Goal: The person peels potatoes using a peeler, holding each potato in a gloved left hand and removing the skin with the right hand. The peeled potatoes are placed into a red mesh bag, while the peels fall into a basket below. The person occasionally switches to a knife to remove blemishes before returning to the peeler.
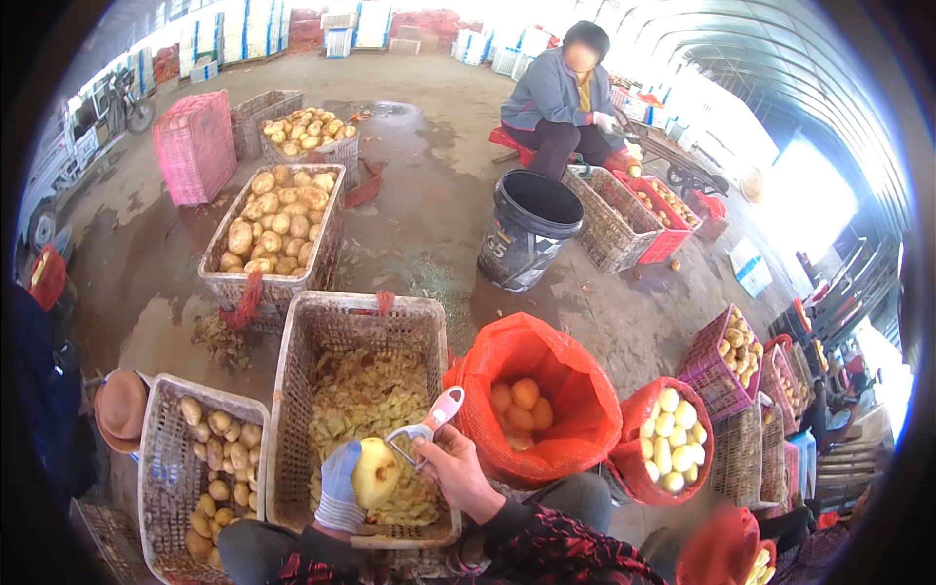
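Note:
My left hand [341, 488], in a blue and white knit glove, holds a mostly peeled potato [375, 474] with a brown spot over a plastic crate [279, 439]. Bare, my right hand [461, 468] grips a Y-shaped peeler [442, 411] with a pink and white handle; its blade end is at the potato's right side. Potato peelings [365, 395] cover the crate's bottom. Right of it stands an open red mesh sack [537, 329] with several peeled potatoes [525, 395] inside. At the left, another crate [157, 453] holds unpeeled potatoes [238, 457].
Ahead are a full potato crate [333, 234] and a black bucket [523, 248]. A co-worker [556, 95] sits beyond, beside more crates [607, 241]. To my right stand a smaller red sack of peeled potatoes [632, 468] and a purple crate [706, 358]. A brown hat [121, 406] lies left.

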A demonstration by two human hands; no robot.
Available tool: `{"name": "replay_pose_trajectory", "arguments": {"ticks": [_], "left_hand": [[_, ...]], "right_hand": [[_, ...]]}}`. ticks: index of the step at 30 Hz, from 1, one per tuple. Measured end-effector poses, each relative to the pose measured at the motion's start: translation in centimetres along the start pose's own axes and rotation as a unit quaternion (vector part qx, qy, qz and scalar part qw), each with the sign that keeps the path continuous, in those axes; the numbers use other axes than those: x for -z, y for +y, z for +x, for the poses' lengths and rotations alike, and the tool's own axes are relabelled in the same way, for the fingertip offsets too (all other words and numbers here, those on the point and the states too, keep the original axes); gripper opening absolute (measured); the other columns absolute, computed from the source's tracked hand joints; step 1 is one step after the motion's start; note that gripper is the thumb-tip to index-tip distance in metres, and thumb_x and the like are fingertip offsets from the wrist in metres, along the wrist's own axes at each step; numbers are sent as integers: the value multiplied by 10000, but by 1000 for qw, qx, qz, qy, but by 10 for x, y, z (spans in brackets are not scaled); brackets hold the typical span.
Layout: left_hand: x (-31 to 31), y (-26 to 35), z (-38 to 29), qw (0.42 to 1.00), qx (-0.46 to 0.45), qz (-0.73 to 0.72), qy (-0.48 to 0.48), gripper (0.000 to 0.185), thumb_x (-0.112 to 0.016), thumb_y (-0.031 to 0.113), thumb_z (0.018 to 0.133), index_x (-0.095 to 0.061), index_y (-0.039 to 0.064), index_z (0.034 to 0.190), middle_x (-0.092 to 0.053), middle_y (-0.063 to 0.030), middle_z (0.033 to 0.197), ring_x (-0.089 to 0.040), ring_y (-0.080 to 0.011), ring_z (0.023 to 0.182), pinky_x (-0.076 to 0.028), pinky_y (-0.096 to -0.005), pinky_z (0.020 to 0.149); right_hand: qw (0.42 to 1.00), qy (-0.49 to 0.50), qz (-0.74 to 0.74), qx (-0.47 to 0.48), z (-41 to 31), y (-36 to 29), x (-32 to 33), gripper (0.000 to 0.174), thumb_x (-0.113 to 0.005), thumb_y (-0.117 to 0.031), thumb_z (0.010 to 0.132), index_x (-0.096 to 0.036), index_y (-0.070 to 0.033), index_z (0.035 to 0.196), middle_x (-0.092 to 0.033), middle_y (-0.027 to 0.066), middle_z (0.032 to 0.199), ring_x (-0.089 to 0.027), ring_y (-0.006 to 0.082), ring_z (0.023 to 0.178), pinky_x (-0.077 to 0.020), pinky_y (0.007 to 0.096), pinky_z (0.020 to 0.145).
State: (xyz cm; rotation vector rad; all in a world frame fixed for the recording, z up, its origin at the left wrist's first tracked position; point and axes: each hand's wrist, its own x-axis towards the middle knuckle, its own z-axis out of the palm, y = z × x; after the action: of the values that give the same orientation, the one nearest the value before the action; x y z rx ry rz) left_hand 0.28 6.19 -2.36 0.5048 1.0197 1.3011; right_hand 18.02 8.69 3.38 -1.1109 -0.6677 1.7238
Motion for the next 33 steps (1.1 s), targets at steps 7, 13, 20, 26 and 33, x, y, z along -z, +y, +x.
{"name": "replay_pose_trajectory", "arguments": {"ticks": [7,13,20,26,33], "left_hand": [[-14,16,-9,999,-3,49,-11,406,-554,298,890,-595,-56,1085,-648,-119,974,-636,-194,870,-514,-299,787],[-22,19,-12,999,-12,37,10,352,-613,247,863,-621,-65,1026,-659,-119,943,-634,-177,857,-507,-309,773],[-14,16,-14,996,29,34,71,358,-594,258,878,-604,-61,1039,-650,-125,920,-645,-212,820,-531,-321,745],[-35,40,-30,995,49,46,75,372,-585,270,879,-601,-73,1023,-650,-140,901,-658,-222,815,-546,-336,736],[-28,42,-31,993,101,1,63,365,-599,298,921,-603,-1,1131,-652,-95,1037,-635,-213,946,-528,-350,830]], "right_hand": [[998,-39,-24,-32,-10,-15,-8,120,-585,-163,935,-561,-69,1005,-552,-28,738,-432,17,550,-316,174,471],[998,-29,-49,-29,-16,-17,-8,128,-596,-136,923,-610,-44,1012,-583,-38,805,-489,22,670,-376,186,567],[934,-49,-227,271,-22,-89,1,269,-652,32,845,-527,-8,1080,-606,17,936,-594,83,847,-509,239,722],[876,97,-203,427,32,-203,11,339,-609,77,809,-495,7,1121,-668,52,813,-570,56,657,-459,204,581],[833,164,-98,520,119,-264,30,116,-662,-18,841,-577,-51,912,-586,-25,708,-456,16,528,-356,185,464]]}}
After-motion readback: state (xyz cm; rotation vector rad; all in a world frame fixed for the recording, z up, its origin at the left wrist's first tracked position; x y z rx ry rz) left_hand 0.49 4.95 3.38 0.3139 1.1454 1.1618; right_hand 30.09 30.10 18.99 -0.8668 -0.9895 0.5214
